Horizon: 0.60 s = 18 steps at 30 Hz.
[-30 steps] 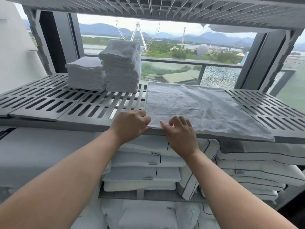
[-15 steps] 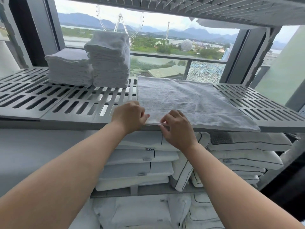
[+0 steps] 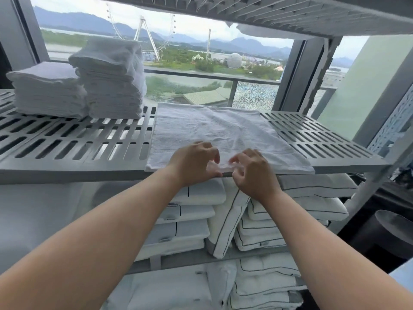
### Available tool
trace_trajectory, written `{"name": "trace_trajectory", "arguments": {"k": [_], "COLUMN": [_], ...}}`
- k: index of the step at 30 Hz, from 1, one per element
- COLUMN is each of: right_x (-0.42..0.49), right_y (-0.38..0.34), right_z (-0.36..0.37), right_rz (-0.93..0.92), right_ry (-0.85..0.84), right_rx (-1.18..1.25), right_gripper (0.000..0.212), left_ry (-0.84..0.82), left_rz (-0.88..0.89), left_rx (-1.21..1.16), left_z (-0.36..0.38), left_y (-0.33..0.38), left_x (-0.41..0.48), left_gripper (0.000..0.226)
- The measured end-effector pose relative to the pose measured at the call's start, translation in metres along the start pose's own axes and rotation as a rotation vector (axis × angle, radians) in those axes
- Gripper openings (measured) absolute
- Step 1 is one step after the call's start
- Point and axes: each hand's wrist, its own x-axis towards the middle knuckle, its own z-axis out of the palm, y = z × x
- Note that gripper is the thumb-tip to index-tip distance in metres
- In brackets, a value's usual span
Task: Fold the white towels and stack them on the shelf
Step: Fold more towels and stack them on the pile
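A white towel (image 3: 214, 128) lies spread flat on the grey slotted shelf (image 3: 73, 151), its near edge at the shelf's front lip. My left hand (image 3: 194, 162) and my right hand (image 3: 254, 173) sit side by side at the middle of that near edge, fingers curled and pinching the hem between them. Two stacks of folded white towels stand at the back left of the same shelf: a lower stack (image 3: 44, 90) and a taller stack (image 3: 111, 79) to its right.
Another slotted shelf (image 3: 290, 12) hangs close overhead with white cloth on it. Below, white pillows with dark piping (image 3: 297, 211) fill the lower shelves. A window and railing lie behind the rack. A dark round bin (image 3: 388, 233) stands at the lower right.
Both hands slid right along the towel's near edge toward its middle and came closer together, fingers now pinching the hem. The camera view shifted slightly right.
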Motion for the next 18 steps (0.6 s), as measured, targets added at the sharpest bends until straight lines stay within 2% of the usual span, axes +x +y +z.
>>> {"name": "trace_trajectory", "arguments": {"k": [2, 4, 7, 11, 15, 18], "right_x": [0.001, 0.001, -0.004, -0.015, -0.018, -0.018], "right_y": [0.013, 0.022, 0.029, 0.035, 0.043, 0.049], "right_z": [0.0, 0.004, 0.014, 0.028, 0.036, 0.037], "right_rz": [-0.037, -0.068, -0.114, -0.199, -0.286, -0.344], "right_ry": [-0.015, 0.035, 0.146, 0.278, 0.293, 0.266], "right_rx": [0.046, 0.09, 0.125, 0.1, 0.054, -0.039], "right_gripper": [0.019, 0.012, 0.005, 0.007, 0.009, 0.013], "left_ry": [-0.009, -0.016, -0.037, 0.006, 0.072, 0.064], "left_rz": [-0.031, -0.081, -0.132, -0.105, 0.044, 0.065], "left_rx": [0.008, 0.004, -0.03, 0.048, 0.286, 0.404], "left_z": [0.004, 0.006, 0.006, 0.008, 0.012, 0.013], "left_y": [0.006, 0.01, 0.014, 0.023, 0.03, 0.034], "left_x": [0.004, 0.006, 0.007, 0.001, -0.007, -0.011], "left_gripper": [0.03, 0.019, 0.014, 0.007, 0.011, 0.026]}}
